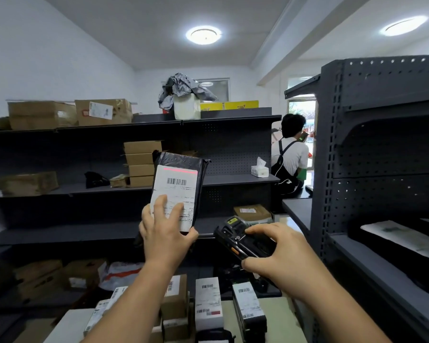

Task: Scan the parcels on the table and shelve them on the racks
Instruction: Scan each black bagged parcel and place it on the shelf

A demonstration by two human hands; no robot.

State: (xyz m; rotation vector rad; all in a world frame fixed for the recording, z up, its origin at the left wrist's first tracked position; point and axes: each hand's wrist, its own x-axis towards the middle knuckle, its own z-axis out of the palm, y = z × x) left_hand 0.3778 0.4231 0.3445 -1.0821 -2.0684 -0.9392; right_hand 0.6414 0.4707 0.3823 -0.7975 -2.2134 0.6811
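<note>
Head view: the left hand (165,233) curls its fingers round the lower end of a black parcel (183,164), held upright, a red line (180,170) across its label (177,191); just right, the right hand (278,251) clamps a scanner (235,233); below both, boxed parcels (207,303) stand on the table (280,315)

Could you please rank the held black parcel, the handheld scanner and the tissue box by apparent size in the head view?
1. black parcel
2. handheld scanner, partly covered by the right hand
3. tissue box; it stands farther off, so real size is unsure.
</note>
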